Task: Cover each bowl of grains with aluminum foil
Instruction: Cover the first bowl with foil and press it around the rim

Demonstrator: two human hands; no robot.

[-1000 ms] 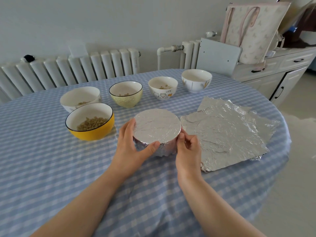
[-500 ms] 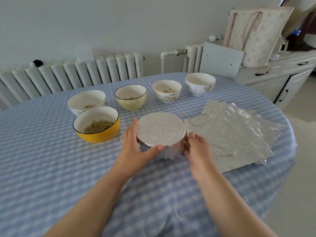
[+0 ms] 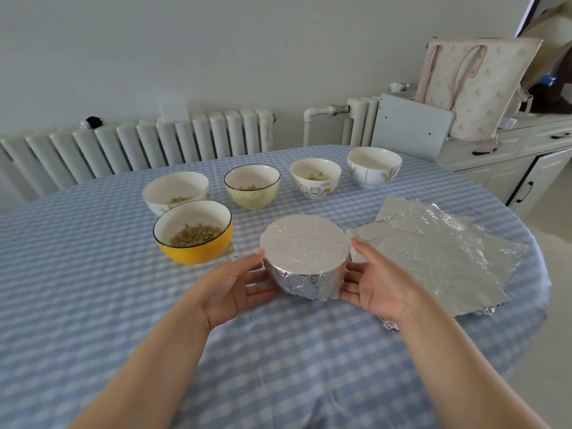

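A foil-covered bowl [image 3: 305, 252] stands mid-table, its top flat and its sides wrapped. My left hand [image 3: 230, 284] is at its left side and my right hand [image 3: 376, 281] at its right, palms turned inward, fingers straight, fingertips touching the foil wall. Uncovered bowls stand behind: a yellow bowl [image 3: 195, 252] with grains, a white bowl [image 3: 173, 188], a pale green bowl [image 3: 252, 193], a cartoon-print bowl [image 3: 315, 184] and a plain white bowl [image 3: 374, 170]. Loose foil sheets [image 3: 433, 252] lie flat to the right.
The round table [image 3: 93, 305] wears a blue checked cloth and drops off at the right edge. Radiators [image 3: 139, 147] run along the wall behind. A white cabinet [image 3: 510, 162] with a pink tote bag [image 3: 473, 88] stands at the back right.
Both hands have opened and turned palms inward, off the foil's rim and down to the bowl's sides. The view has tilted up a little.
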